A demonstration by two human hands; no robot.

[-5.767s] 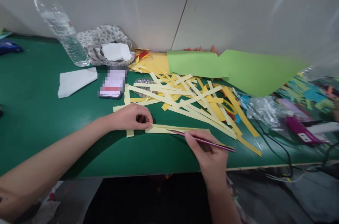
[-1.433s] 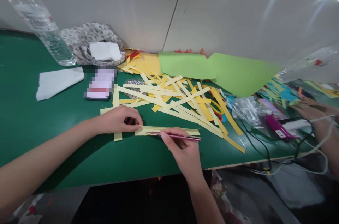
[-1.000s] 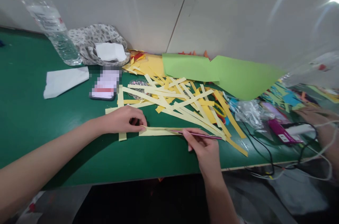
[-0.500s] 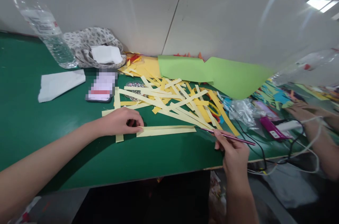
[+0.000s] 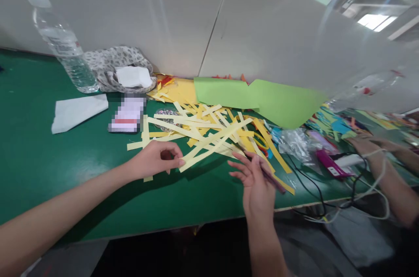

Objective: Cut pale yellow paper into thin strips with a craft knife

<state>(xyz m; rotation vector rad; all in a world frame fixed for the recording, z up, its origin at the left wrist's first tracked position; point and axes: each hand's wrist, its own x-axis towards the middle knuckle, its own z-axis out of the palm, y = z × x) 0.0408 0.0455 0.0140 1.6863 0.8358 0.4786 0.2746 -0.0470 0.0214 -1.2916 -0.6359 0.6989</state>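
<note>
My left hand (image 5: 156, 159) pinches the near end of a long pale yellow paper strip (image 5: 214, 144). The strip is lifted off the green table (image 5: 49, 150) and slants up to the right over a heap of yellow strips (image 5: 209, 126). My right hand (image 5: 257, 181) hovers just right of it, index and middle fingers stretched toward the strip. A purple pencil (image 5: 273, 179) stays tucked in that hand's grip and points right.
A water bottle (image 5: 62, 46), a patterned cloth (image 5: 121, 67), a white tissue (image 5: 78, 109) and a phone (image 5: 127, 115) lie at the back left. Green paper sheets (image 5: 258, 98) lean on the white wall. Another person's hand (image 5: 369, 146) works among cables and a purple device (image 5: 327, 163) at the right.
The strip lay flat while my right hand ran the pencil along it. Now my left hand has lifted the strip at an angle, and my right hand has come back with fingers spread.
</note>
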